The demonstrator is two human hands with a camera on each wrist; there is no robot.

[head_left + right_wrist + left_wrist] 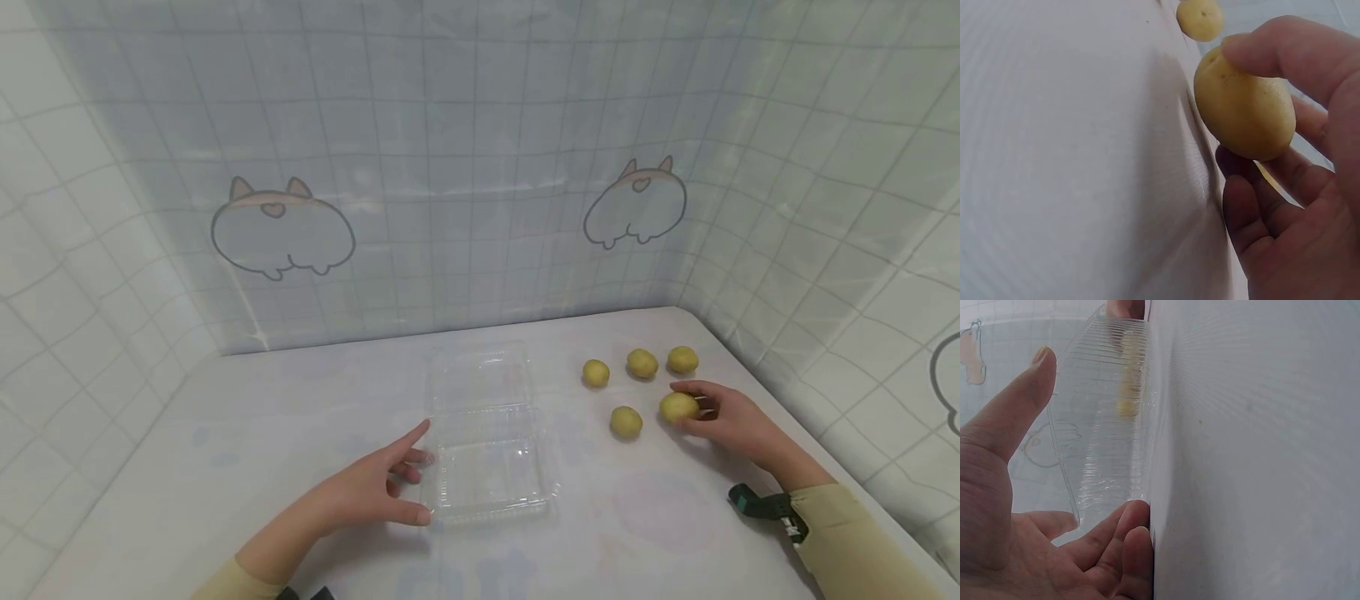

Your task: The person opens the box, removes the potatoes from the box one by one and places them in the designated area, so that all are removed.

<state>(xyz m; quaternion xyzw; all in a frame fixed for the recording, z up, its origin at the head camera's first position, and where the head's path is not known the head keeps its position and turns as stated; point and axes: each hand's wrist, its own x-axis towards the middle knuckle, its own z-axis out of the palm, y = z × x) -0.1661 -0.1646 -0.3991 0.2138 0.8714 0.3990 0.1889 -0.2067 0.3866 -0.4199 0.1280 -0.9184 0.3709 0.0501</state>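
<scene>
My right hand [731,421] pinches a small yellow potato [678,407] at the right side of the table. The right wrist view shows the thumb on top of this potato [1244,106] and fingers behind and below it. Several more potatoes [626,422] lie around it. A clear plastic clamshell box [491,475] stands mid-table with its lid [480,375] folded back flat. My left hand [367,492] is at the box's left side, thumb and fingers spread and holding nothing. In the left wrist view its fingertips [1138,544] lie by the box wall; contact is hard to tell.
A pale cloth covers the table [300,400]. Checked curtains [450,167] with cartoon animal prints rise behind it and on both sides. A dark strap device [765,507] sits at my right wrist.
</scene>
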